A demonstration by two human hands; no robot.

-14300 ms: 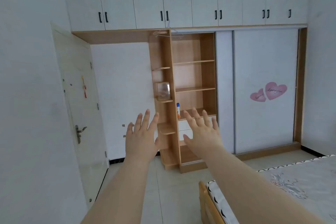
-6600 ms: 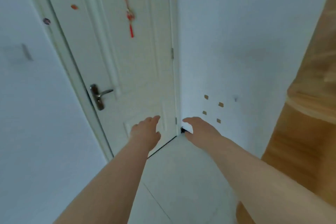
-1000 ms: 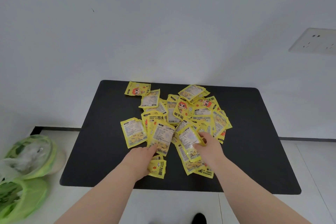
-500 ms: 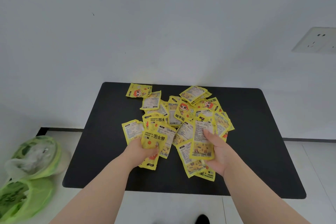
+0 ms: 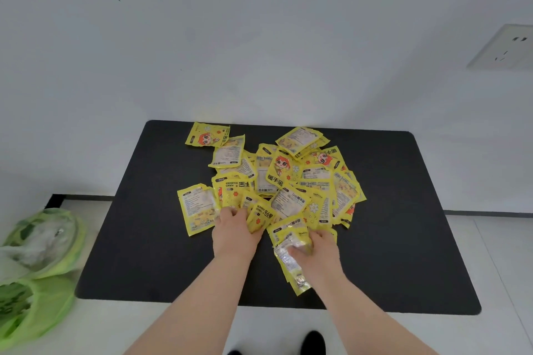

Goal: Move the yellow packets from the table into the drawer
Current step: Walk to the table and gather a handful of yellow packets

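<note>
Several yellow packets (image 5: 288, 179) lie in a loose heap on a black table (image 5: 144, 239) set against a white wall. My left hand (image 5: 233, 232) is at the heap's near left side, its fingers curled round yellow packets (image 5: 258, 217). My right hand (image 5: 318, 253) is at the near right side and grips a bunch of yellow packets (image 5: 288, 261) that hang down toward the table's front edge. No drawer is in view.
Green plastic bags (image 5: 34, 268) lie on the floor to the left of the table. A wall socket (image 5: 504, 47) sits on the wall at the upper right. My dark shoe (image 5: 313, 341) shows below the table's front edge.
Both hands have dropped back onto the near edge of the heap. The right hand, which held a packet up half a second ago, now grips a bunch lower down.
</note>
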